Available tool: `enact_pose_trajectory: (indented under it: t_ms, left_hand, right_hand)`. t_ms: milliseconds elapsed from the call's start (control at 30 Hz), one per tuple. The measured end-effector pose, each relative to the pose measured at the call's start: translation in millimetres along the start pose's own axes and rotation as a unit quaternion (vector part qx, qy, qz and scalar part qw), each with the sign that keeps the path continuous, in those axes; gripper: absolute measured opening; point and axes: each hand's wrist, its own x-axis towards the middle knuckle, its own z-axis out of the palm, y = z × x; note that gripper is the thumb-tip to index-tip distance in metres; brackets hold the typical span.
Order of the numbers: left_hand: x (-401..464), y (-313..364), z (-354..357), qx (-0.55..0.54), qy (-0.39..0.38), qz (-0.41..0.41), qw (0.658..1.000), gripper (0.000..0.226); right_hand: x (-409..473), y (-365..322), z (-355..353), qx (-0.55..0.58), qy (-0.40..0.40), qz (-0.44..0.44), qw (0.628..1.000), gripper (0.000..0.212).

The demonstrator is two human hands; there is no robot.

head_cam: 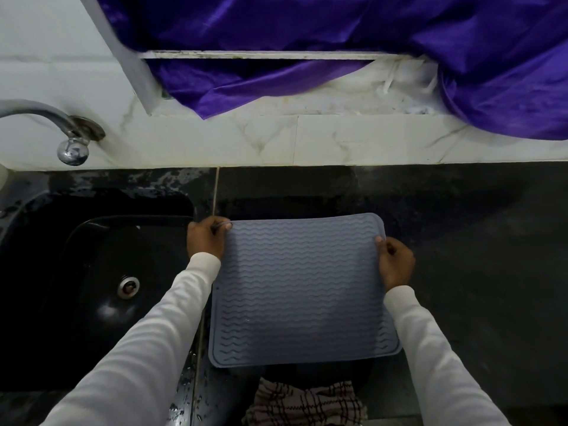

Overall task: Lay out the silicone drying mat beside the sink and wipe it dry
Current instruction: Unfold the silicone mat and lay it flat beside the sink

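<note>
Beside the sink [61, 272], on the dark counter [476, 272] that runs out to our right, is where the mat belongs, since that stretch looks drier than the speckled strip along the basin's edge. Above it, the tap [66, 139] reaches over the basin, so we judge any drips from the mat would fall or run that way.

We hold the grey mat [301, 290], ribbed side up, stretched between both hands over that counter, its left edge just at the sink's rim. It seems to sag a little in the middle and we cannot tell whether its near edge already rests on the stone. Gripping it at two far points probably keeps the floppy sheet flat as it goes down.

Our checked cloth [304, 404] waits bunched near the counter's front edge, just below the mat, handy for wiping.

Our left hand [206, 238] pinches the far left corner, fingers closed over it. Our right hand [395, 261] pinches the right edge, thumb on top.
</note>
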Motion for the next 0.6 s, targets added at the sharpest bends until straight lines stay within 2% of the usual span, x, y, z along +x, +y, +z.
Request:
enact_pose_trajectory:
  t_ms: [100,200,333,500,600]
  left_hand:
    - [1,-7,0,-0.013,0.001,-0.002,1.0,0.009]
    - [10,-17,5,-0.031,-0.032,-0.036,0.998,0.018]
    - [22,-33,7,0.017,-0.082,-0.064,0.994,0.03]
    - [-9,-35,-9,0.089,-0.09,-0.016,0.992,0.034]
    - [-48,-36,-27,0.094,-0.109,-0.002,0.99,0.041]
  right_hand:
    - [1,1,2,0.009,0.009,-0.017,1.0,0.029]
    - [7,4,4,-0.047,-0.013,-0.02,0.999,0.021]
    - [19,13,2,-0.11,-0.026,-0.016,0.993,0.017]
    - [15,25,-5,-0.179,-0.069,-0.033,0.981,0.022]
    - [4,30,-14,-0.208,-0.076,-0.027,0.975,0.019]
